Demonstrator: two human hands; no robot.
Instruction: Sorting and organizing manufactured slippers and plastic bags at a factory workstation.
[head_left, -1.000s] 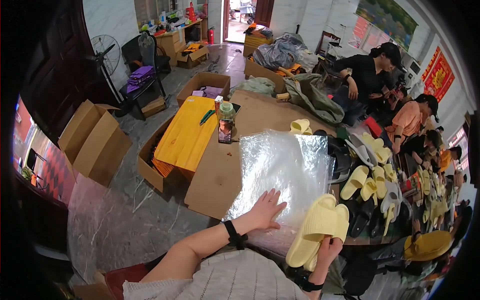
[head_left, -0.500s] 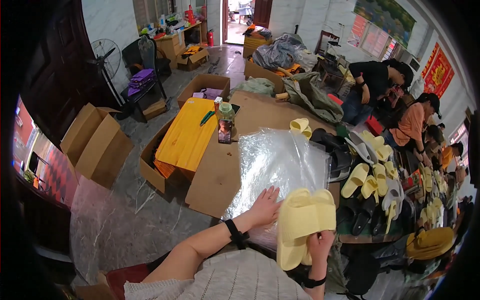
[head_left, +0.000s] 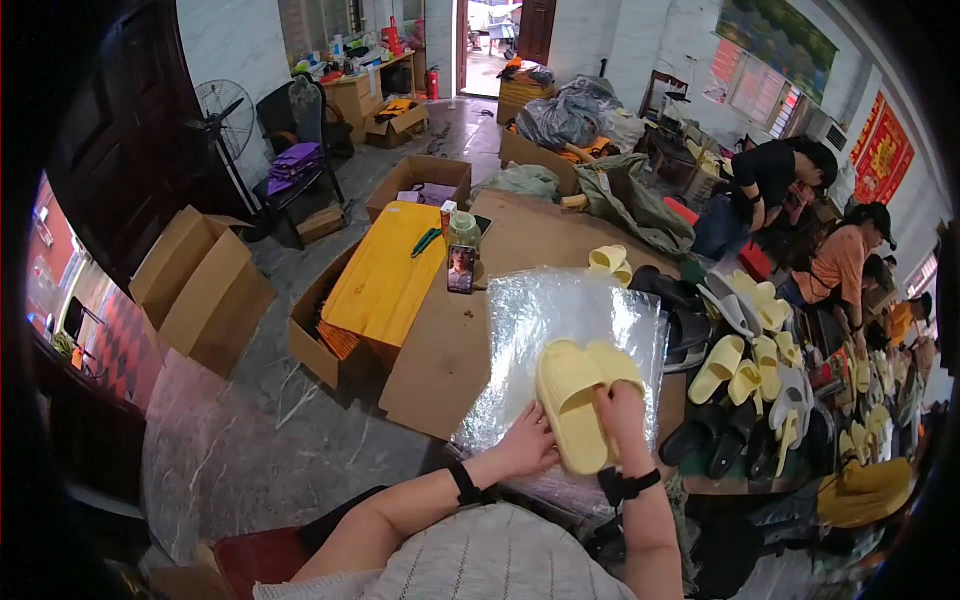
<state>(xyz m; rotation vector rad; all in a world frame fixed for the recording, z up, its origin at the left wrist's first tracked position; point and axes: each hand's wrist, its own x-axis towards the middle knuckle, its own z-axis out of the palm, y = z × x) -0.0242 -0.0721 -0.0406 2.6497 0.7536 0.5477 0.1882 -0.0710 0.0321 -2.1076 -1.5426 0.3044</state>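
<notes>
A pair of pale yellow slippers (head_left: 566,425) is over a stack of clear plastic bags or sheets (head_left: 515,315), soles down and toes pointing away from me. My right hand (head_left: 622,418) has its fingers tucked into the right slipper's opening and grips it; the fingertips are hidden. My left hand (head_left: 528,442) lies on the plastic just left of the pair, fingers stretched out. Whether the slippers rest fully on the plastic I cannot tell.
Brown cardboard (head_left: 430,375) covers the table. Left stand a yellow board (head_left: 385,270), a phone (head_left: 461,268) and a green-tinted bottle (head_left: 463,230). Black slippers (head_left: 685,335), grey and yellow ones crowd the right side. Several people, one in an orange shirt (head_left: 832,262), bend over work there.
My right hand has brought the yellow slippers forward from near my body to over the plastic, tilting them flatter. My left hand has drawn back slightly toward me.
</notes>
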